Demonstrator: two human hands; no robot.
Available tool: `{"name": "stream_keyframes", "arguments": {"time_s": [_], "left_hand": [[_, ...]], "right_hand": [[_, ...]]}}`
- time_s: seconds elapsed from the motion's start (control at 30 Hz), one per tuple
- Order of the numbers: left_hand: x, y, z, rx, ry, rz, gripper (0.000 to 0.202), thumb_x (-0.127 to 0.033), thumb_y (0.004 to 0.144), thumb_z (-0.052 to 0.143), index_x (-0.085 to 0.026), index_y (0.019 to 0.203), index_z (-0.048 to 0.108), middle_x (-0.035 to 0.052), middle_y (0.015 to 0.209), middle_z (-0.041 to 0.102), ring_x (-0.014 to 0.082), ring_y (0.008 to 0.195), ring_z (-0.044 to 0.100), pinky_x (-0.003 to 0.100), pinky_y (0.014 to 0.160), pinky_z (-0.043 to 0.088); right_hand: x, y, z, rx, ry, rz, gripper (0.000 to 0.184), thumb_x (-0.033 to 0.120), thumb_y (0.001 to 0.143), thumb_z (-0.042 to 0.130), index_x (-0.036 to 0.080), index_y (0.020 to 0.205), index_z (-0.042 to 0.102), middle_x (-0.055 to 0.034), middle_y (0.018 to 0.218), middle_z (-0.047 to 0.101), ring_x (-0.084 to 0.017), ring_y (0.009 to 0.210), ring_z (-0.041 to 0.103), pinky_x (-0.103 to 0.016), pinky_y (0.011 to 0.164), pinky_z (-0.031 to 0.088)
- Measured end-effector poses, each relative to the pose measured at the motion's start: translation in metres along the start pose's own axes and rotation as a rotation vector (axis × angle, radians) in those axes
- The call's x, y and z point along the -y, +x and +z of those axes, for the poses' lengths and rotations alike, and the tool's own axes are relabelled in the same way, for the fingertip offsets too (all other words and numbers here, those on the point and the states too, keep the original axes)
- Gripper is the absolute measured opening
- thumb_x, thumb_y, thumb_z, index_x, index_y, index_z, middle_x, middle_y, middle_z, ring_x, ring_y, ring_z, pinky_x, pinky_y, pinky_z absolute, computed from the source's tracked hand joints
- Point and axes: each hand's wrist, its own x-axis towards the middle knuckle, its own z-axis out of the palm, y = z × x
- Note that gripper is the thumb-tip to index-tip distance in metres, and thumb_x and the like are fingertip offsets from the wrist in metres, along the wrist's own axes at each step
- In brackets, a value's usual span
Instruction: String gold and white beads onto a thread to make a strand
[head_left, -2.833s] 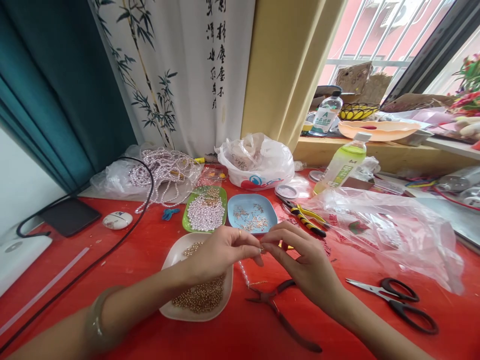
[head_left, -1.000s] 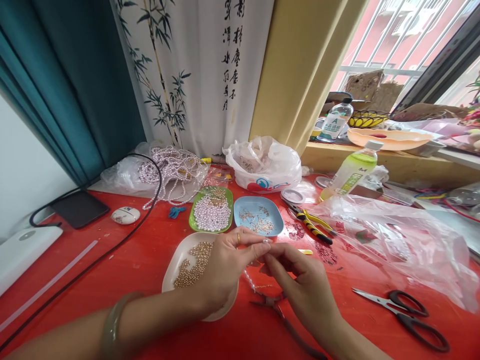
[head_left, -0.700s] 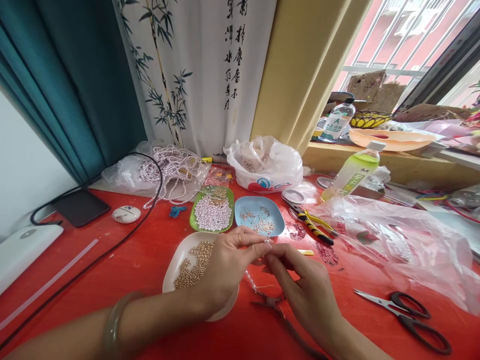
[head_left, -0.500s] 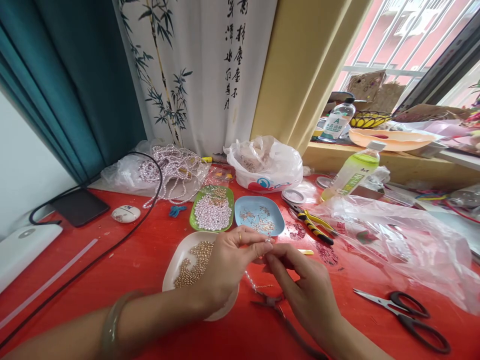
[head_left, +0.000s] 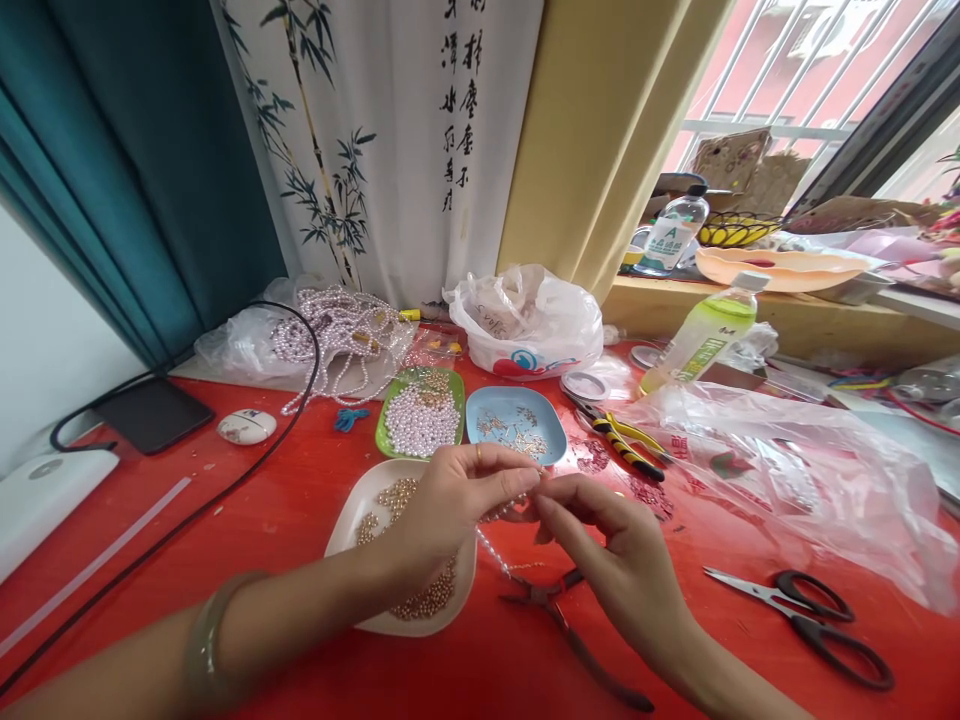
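Note:
Fingers closed in a pinch, my left hand (head_left: 476, 495) holds a thin strand of pearl beads (head_left: 491, 550) whose tail hangs down to the table. My right hand (head_left: 619, 535) meets it fingertip to fingertip and pinches the upper end of the same strand; the exact spot is partly hidden by the fingers. Beneath my left wrist lies a white dish (head_left: 346, 515) of gold beads. Red-and-black pliers (head_left: 551, 600) lie with jaws apart just below my right hand. Beyond the hands are a blue dish (head_left: 480, 400) with small metal findings and a green dish (head_left: 382, 435) with pearl beads.
Yellow-and-black pliers (head_left: 626, 445), scissors (head_left: 802, 620) and a clear plastic bag (head_left: 810, 480) lie to the right. A drink bottle (head_left: 705, 335) leans there. Pearl strings (head_left: 337, 335) and a white bag (head_left: 525, 330) are at the back. A black cable (head_left: 247, 470) crosses the left side.
My right hand has shifted slightly up and right, baring more of the pliers below it. The hands still meet, with the strand between them. The whole view has shifted a little.

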Motion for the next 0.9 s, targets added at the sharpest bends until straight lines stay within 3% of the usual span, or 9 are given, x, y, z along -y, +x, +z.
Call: {"name": "stream_keyframes", "arguments": {"time_s": [0.13,0.23,0.33,0.6,0.9], "left_hand": [[-0.001,0.001,-0.001,0.013,-0.037,-0.07,0.014,-0.028,0.064,0.063,-0.016,0.07,0.064,0.0011,0.069,0.056,0.0075,0.058,0.047,0.023,0.058,0.038],[-0.002,0.002,-0.001,0.039,-0.067,-0.101,0.013,-0.027,0.064,0.063,-0.015,0.07,0.064,0.0016,0.069,0.057,0.0081,0.06,0.048,0.022,0.057,0.037],[-0.002,0.002,0.0,0.074,-0.058,-0.129,0.014,-0.027,0.064,0.062,-0.013,0.069,0.064,0.0029,0.066,0.057,0.0089,0.06,0.049,0.023,0.057,0.036],[0.0,0.004,-0.002,0.088,-0.094,-0.252,0.016,-0.024,0.06,0.064,-0.012,0.069,0.062,0.0002,0.06,0.052,0.0064,0.053,0.044,0.023,0.053,0.034],[0.003,0.006,-0.006,0.182,-0.08,-0.27,0.007,-0.019,0.063,0.055,-0.015,0.066,0.052,-0.0026,0.057,0.047,0.0066,0.044,0.043,0.021,0.043,0.033]], "right_hand": [[-0.003,0.003,-0.007,-0.132,-0.088,-0.067,0.012,0.02,0.078,0.043,0.018,0.086,0.052,-0.0007,0.068,0.059,-0.009,0.048,0.054,-0.022,0.044,0.045],[-0.006,0.005,-0.01,-0.018,-0.104,-0.128,0.025,0.018,0.081,0.038,0.02,0.104,0.047,-0.0032,0.078,0.06,-0.008,0.049,0.055,-0.024,0.046,0.047],[-0.007,0.007,-0.011,0.087,-0.152,-0.207,0.023,0.016,0.083,0.035,0.019,0.1,0.051,-0.0024,0.074,0.061,-0.01,0.055,0.057,-0.024,0.051,0.049],[-0.008,0.012,-0.015,-0.012,-0.387,-0.393,0.015,0.013,0.08,0.043,0.018,0.084,0.055,-0.0031,0.074,0.062,-0.011,0.067,0.058,-0.023,0.058,0.048],[-0.019,0.006,-0.02,-0.031,-0.702,-0.686,0.022,0.008,0.08,0.04,0.016,0.097,0.053,-0.0066,0.083,0.061,-0.014,0.075,0.056,-0.026,0.063,0.047]]}}
